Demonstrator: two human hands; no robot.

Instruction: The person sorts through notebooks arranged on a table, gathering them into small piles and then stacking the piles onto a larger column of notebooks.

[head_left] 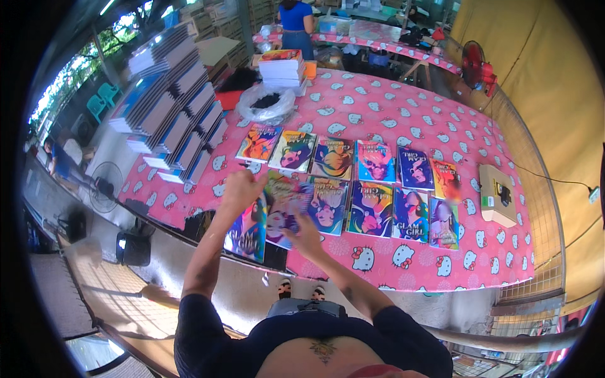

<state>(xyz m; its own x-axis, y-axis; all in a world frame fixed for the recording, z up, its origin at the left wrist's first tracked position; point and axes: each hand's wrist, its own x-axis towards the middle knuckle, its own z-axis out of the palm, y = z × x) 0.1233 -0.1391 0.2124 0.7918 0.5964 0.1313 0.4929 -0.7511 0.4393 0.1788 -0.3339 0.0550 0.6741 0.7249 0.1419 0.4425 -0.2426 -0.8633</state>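
My left hand [243,190] is curled closed above the upper end of a colourful soft-cover book [247,234] at the table's near left edge. Whatever its fingers hold, if anything, is hidden. My right hand [306,239] has its thumb and fingers apart at the lower right side of another book [282,211], blurred in part, touching or just over its cover. More bright illustrated books lie in two rows to the right, among them a purple-and-yellow one [370,211], a blue one [411,215] and a dark blue one [416,170].
Tall stacks of books [173,107] stand at left. Farther back are a plastic-wrapped roll [267,104] and a smaller book stack [282,69]. A cardboard box [496,195] sits at right on the pink cat-print tablecloth [403,255]. Another person [295,25] stands beyond; a red fan [477,66] is far right.
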